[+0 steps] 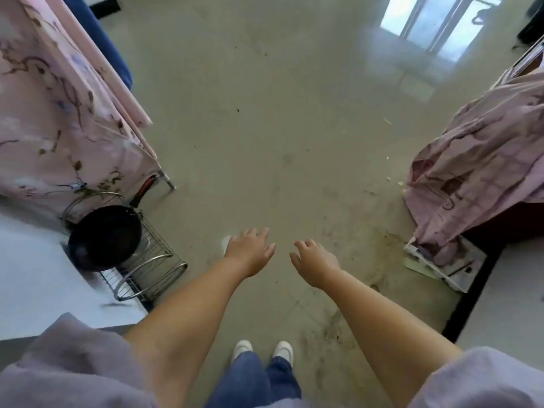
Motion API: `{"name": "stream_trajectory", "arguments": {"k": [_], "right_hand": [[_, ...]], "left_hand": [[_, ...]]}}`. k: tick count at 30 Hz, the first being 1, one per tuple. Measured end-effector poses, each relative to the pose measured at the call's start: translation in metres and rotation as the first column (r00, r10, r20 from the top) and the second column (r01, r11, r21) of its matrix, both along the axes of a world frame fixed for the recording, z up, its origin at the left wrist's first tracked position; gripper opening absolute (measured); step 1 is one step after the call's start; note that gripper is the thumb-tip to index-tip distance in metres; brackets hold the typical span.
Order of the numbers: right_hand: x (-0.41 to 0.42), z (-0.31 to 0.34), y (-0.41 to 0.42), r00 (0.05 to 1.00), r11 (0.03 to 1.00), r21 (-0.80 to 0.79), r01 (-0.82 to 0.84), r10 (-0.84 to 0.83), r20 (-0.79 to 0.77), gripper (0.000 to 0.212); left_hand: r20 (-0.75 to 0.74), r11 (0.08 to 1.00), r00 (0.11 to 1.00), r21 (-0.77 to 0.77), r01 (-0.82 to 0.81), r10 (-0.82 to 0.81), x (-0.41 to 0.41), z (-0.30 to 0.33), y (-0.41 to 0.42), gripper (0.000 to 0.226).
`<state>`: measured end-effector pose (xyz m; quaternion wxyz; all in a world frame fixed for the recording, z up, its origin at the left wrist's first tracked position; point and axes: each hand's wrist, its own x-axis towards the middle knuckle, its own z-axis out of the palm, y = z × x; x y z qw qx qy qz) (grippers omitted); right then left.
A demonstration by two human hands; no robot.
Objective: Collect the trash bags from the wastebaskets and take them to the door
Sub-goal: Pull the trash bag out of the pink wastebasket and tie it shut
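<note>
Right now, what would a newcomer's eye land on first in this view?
Two bare hands, left and right, held out open and empty over the grey floor at centre. At lower left, a black pan sits on a wire rack beside a pink floral cloth. A crumpled pink cloth hangs at right.

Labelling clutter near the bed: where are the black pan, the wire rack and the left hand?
black pan [104, 237], head view, inside of bowl
wire rack [153, 260], head view, mesh side
left hand [250, 251], head view, back of hand
</note>
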<state>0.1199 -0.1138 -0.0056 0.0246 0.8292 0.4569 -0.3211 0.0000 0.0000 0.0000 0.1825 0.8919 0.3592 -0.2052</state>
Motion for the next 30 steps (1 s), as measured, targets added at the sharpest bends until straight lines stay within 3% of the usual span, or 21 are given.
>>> {"name": "stream_trajectory", "arguments": {"k": [10, 24, 30], "right_hand": [[0.065, -0.011, 0.085, 0.996, 0.989, -0.129, -0.079, 0.083, 0.025, 0.053], [0.216, 0.030, 0.367, 0.989, 0.983, -0.134, -0.122, 0.132, 0.068, 0.055], [0.290, 0.024, 0.485, 0.969, 0.969, -0.123, -0.212, 0.225, 0.104, 0.056]], "left_hand": [[-0.029, 0.995, 0.997, -0.075, -0.071, 0.069, 0.040, -0.007, 0.078, 0.051], [-0.017, 0.994, 0.994, -0.002, -0.108, 0.108, 0.173, 0.027, 0.359, 0.049], [-0.021, 0.984, 0.984, -0.015, -0.178, 0.178, 0.235, 0.017, 0.461, 0.049]]}}
